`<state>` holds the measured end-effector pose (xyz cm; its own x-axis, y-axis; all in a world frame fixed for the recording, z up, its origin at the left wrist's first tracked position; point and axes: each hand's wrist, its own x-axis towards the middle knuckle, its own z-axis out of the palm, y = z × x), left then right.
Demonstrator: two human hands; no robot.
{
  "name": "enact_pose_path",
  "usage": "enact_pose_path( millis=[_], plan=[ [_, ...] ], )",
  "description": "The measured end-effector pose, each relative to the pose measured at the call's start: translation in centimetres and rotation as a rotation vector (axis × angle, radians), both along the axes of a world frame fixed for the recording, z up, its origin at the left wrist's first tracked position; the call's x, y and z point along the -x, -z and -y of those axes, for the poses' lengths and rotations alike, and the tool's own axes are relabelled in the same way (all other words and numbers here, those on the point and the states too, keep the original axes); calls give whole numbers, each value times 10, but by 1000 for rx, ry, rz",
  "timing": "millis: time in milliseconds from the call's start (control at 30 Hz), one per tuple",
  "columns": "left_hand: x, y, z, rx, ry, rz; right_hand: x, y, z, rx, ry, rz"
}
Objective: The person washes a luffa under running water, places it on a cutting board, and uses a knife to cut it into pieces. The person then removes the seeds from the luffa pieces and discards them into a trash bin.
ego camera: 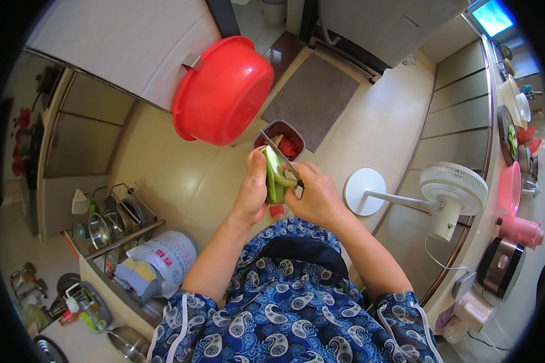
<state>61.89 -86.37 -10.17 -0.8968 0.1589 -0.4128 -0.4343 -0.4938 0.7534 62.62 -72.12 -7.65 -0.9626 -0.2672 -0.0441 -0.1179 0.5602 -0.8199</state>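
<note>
My left hand [250, 193] grips a thick piece of green gourd or cucumber [275, 195], held upright in front of my body. Part of its upper surface is pale where the skin is off. In my right hand [317, 194] is a knife [279, 155], its blade slanting up and left across the top of the vegetable. A curved strip of peel [282, 179] hangs between the blade and my right thumb. Beneath my hands, a small waste bin [303, 144] stands on the floor with red and pale scraps inside. The knife's handle is mostly hidden in my fingers.
A large red plastic basin [229, 90] hangs from a clip ahead on the left. A white fan [452, 188] stands on the right, by a counter with a pink bowl [510, 188]. A dish rack [118, 218] is at left. A grey mat [315, 97] lies ahead.
</note>
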Motion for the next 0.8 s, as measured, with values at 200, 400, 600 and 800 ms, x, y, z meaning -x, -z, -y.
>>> enact_pose_path(
  millis=[200, 400, 600, 800],
  plan=[
    [-8, 4, -5, 66, -31, 11, 9, -3, 16, -135, 82, -86],
    [1, 1, -6, 113, -25, 9, 21, 5, 20, -225, 48, -144],
    [13, 5, -12, 168, -43, 13, 45, 13, 13, -193, -31, -166],
    [29, 17, -16, 219, 62, 166, 80, 42, -7, -144, -148, -141]
  ],
)
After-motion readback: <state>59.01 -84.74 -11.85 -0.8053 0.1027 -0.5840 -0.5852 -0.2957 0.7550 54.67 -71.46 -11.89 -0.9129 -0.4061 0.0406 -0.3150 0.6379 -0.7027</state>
